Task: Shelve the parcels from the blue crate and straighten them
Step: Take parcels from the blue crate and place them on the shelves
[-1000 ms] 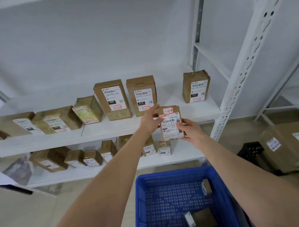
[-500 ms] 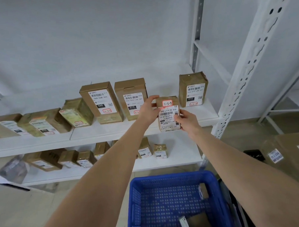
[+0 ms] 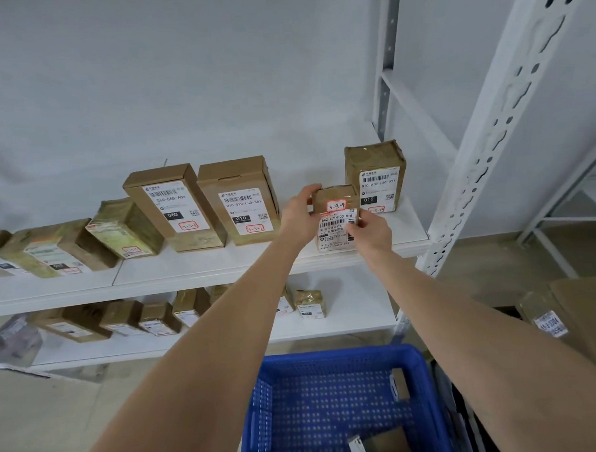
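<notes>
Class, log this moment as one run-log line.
parcel: upright on upper shelf | left hand: holds parcel | right hand: pinches parcel | crate: not empty

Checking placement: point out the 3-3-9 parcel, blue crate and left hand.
3-3-9 parcel (image 3: 335,220): head view, front label.
blue crate (image 3: 336,356): head view, far rim.
left hand (image 3: 298,219): head view, back of hand.

plain white wall (image 3: 181,77), white perforated shelving upright (image 3: 501,138), pale beige tiled floor (image 3: 42,428), soft even light

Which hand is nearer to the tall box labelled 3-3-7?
Left. The left hand grips the small parcel just right of the tall box; the right hand holds the parcel's other side, farther away.
</notes>
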Demonstrator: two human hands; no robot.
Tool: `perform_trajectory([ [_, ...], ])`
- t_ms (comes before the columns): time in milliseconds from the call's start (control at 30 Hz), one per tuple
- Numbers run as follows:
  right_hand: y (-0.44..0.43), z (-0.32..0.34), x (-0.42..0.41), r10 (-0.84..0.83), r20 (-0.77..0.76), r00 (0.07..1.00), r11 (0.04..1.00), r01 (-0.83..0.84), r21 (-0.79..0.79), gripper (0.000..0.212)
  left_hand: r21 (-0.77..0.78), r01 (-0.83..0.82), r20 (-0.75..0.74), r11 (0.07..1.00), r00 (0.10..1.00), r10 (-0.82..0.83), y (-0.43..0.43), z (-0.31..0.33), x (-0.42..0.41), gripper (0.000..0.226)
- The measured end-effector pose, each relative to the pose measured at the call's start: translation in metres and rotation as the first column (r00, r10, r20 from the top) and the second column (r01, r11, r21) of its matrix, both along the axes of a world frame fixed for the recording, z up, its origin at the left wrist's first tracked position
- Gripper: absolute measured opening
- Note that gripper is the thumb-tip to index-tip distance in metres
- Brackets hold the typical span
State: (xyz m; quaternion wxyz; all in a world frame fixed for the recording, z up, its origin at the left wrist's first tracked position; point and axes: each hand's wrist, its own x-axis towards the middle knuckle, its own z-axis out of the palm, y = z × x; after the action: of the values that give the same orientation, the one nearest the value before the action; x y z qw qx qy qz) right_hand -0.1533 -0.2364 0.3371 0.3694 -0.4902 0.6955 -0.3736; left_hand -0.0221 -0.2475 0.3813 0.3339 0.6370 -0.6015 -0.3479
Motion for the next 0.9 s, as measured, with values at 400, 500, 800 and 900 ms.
perform_trajectory([
  [400, -0.017, -0.025, -0.003, -0.037, -0.147, 0.988, 0.998, 0.03, -0.052, 0.026, -0.062, 0.004, 0.167, 0.998, 0.986, 0.006, -0.009, -0.022, -0.005, 0.054],
  [500, -0.014, -0.022, -0.005, -0.032, -0.187, 0.982, 0.996, 0.017, -0.083, 0.031, -0.128, 0.043, 0.304, 0.991, 0.953, -0.002, -0.005, -0.021, -0.007, 0.055],
  [800, -0.014, 0.016, -0.008, 0.112, -0.737, 0.667, 0.85, -0.448, -0.276, 0.052, -0.197, 0.191, 0.646, 0.962, 0.763, -0.019, 0.003, -0.007, -0.014, 0.048],
  [900, -0.012, 0.017, -0.008, 0.134, -0.747, 0.651, 0.813, -0.503, -0.292, 0.047, -0.204, 0.17, 0.64, 0.964, 0.769, -0.001, 0.003, -0.01, -0.014, 0.046],
])
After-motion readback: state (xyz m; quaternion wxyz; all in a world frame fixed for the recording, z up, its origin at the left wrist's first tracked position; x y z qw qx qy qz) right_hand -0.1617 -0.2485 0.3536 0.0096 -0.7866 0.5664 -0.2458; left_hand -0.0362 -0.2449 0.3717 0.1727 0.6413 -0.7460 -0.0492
